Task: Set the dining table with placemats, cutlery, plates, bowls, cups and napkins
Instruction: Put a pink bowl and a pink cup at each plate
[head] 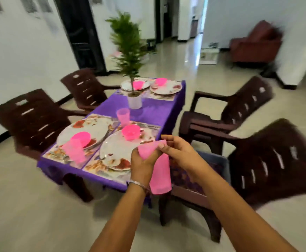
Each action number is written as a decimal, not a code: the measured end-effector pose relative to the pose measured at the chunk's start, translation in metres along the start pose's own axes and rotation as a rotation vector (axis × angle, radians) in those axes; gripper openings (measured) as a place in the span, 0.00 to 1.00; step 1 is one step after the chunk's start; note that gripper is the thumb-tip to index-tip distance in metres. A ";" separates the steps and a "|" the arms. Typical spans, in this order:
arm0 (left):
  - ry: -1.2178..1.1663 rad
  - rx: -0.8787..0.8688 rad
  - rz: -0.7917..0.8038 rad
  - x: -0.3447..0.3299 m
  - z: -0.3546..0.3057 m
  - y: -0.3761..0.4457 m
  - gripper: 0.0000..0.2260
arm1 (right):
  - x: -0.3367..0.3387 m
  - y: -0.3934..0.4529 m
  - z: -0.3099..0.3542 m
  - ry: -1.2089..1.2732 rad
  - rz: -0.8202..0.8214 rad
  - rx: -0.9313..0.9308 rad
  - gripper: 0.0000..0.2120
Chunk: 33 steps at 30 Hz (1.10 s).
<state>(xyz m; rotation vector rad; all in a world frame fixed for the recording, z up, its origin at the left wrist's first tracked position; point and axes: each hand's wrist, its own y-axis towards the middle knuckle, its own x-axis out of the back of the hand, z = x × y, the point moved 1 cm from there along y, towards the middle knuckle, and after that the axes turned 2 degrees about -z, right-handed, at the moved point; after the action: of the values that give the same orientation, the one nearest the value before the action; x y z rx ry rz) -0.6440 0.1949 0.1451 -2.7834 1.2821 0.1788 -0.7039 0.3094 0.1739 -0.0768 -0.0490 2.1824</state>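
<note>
Pale tiled floor and white walls surround a low table (168,108) draped in purple, with dark brown plastic chairs (34,122) at its sides and a small potted plant (130,57) standing near the middle. We see four places laid with patterned placemats (101,166), plates (115,151) and pink bowls (131,131); two pink cups (123,116) already stand on the table.

We judge the cup step to be in hand. Our left hand (143,166) grips nested pink tumblers (160,177) held just off the near table edge, while our right hand (176,148) pinches the rim of the upper one with curled fingers.

Next we probably need to pull the cups apart and set one beside a plate lacking a cup.

No brand, label or writing is legible; the frame is motion-blurred.
</note>
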 end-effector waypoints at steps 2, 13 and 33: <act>0.002 -0.010 0.081 -0.048 -0.007 -0.014 0.26 | 0.045 -0.021 0.015 0.008 -0.093 0.005 0.15; -0.047 0.072 0.375 -0.409 0.020 -0.119 0.39 | 0.391 -0.123 0.052 -0.078 -0.439 0.047 0.16; 0.007 -0.077 0.140 -0.791 0.080 0.063 0.23 | 0.739 0.116 0.092 -0.421 -0.288 0.041 0.39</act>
<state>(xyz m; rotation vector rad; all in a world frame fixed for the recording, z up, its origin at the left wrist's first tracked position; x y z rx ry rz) -1.2078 0.7579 0.1715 -2.7591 1.5037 0.2304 -1.2293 0.8469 0.2313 0.3911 -0.2386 1.8772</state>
